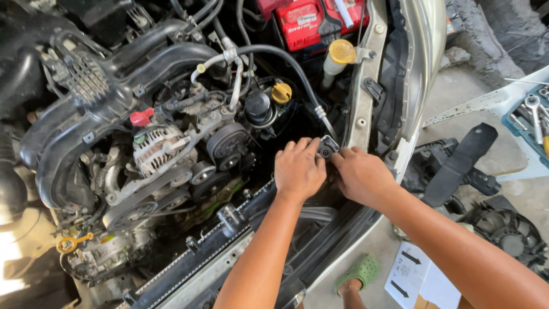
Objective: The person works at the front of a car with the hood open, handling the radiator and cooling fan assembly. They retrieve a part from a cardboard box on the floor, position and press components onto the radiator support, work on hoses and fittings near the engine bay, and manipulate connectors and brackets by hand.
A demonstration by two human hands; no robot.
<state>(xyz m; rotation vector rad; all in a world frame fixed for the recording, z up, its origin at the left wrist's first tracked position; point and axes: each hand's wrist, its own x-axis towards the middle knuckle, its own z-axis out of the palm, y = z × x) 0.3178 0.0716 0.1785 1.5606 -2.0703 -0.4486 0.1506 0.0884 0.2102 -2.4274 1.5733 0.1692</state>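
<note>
Head view: left hand (298,170) & right hand (361,174), fingers clamped on small black bracket (327,147) beside radiator (197,260); looks rigid, light, best gripped by edges.

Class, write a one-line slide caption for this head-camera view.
Left hand and right hand grip a small black fitting in an open engine bay, beside the radiator.

Views: one, head-worn.
Facing: looked steeply down into an open engine bay (171,131), filling left and centre frame.
Nearness: close, at arm's reach; forearms entered from bottom edge.
Right frame: concrete floor (457,97) beside the car.
</note>
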